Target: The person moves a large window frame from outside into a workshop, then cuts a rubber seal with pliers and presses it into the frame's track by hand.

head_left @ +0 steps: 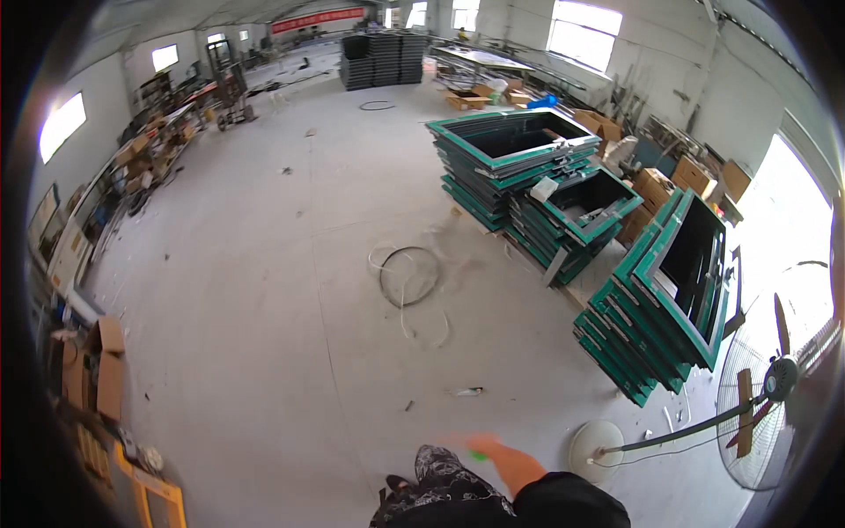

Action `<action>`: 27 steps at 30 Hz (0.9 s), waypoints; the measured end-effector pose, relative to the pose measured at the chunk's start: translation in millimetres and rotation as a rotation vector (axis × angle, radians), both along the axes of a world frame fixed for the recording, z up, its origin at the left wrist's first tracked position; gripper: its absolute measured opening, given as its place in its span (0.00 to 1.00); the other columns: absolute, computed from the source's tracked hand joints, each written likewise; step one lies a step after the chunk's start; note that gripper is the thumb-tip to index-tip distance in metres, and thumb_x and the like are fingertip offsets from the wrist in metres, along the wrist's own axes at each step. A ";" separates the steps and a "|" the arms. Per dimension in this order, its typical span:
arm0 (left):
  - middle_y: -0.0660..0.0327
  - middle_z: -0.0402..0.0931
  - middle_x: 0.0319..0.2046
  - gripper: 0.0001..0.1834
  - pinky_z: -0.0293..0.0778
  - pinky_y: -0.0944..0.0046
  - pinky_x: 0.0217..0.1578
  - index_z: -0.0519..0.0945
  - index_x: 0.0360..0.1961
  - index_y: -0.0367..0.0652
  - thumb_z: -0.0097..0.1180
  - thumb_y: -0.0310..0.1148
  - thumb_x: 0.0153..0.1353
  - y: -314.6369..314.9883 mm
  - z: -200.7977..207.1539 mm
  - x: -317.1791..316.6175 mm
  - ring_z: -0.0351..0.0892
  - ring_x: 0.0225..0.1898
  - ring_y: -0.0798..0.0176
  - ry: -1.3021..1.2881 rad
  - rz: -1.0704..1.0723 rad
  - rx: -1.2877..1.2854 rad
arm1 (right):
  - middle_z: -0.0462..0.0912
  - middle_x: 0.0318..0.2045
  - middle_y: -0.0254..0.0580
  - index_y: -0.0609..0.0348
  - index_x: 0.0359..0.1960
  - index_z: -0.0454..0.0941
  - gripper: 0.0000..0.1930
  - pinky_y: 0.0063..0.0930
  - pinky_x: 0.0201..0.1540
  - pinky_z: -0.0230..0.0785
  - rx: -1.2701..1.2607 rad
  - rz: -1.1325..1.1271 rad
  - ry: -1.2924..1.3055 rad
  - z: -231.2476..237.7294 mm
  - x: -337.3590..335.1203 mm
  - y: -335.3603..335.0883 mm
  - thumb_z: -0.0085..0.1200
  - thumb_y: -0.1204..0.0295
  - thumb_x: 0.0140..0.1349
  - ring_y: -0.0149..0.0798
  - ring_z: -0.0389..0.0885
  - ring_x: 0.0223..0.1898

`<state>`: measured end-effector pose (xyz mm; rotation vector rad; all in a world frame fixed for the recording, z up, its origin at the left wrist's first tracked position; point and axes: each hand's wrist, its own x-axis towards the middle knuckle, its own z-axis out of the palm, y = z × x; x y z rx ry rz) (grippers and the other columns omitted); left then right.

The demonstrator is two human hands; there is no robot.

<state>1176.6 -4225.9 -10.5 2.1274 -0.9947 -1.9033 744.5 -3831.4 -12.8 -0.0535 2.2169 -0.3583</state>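
My right forearm reaches from a black sleeve at the lower edge across my patterned shorts (440, 475). At its end my right hand (471, 440) is smeared by motion, so its fingers cannot be made out. A small bright green thing (478, 455) shows beside that hand; whether it is held or worn I cannot tell. My left hand is out of the picture. On the floor ahead lie a small whitish scrap (465, 392) and a dark coil of tubing (409, 277) with a white cord (404, 308) across it.
Stacks of green-edged frames (519, 141) stand on the right, the nearest stack (651, 299) leaning. A pedestal fan (779, 378) with a round base (595, 449) is at the near right. Cardboard boxes (107, 365) and a yellow frame (154, 484) line the left. Dark stacks (383, 62) stand far off.
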 end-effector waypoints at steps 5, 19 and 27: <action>0.61 0.71 0.19 0.18 0.58 0.65 0.12 0.71 0.37 0.43 0.33 0.45 0.66 -227.6 -34.3 -182.4 0.64 0.15 0.65 0.030 -0.335 -0.198 | 0.82 0.43 0.47 0.53 0.40 0.82 0.15 0.44 0.46 0.73 0.293 0.098 0.009 -43.2 -53.0 89.0 0.45 0.61 0.60 0.48 0.80 0.46; 0.51 0.75 0.39 0.31 0.71 0.51 0.40 0.69 0.53 0.37 0.27 0.54 0.68 -444.7 14.1 -519.4 0.73 0.39 0.50 -0.009 -0.180 0.086 | 0.79 0.46 0.47 0.53 0.46 0.77 0.20 0.42 0.52 0.68 -0.095 0.481 0.118 6.5 -512.1 -505.1 0.43 0.54 0.62 0.50 0.77 0.48; 0.56 0.73 0.27 0.26 0.69 0.50 0.27 0.70 0.38 0.42 0.31 0.55 0.67 -585.9 -99.3 -634.3 0.74 0.30 0.52 -0.085 0.144 0.244 | 0.81 0.41 0.53 0.58 0.41 0.80 0.24 0.41 0.47 0.71 -0.372 0.190 0.146 20.8 -742.6 -812.3 0.49 0.49 0.57 0.51 0.79 0.45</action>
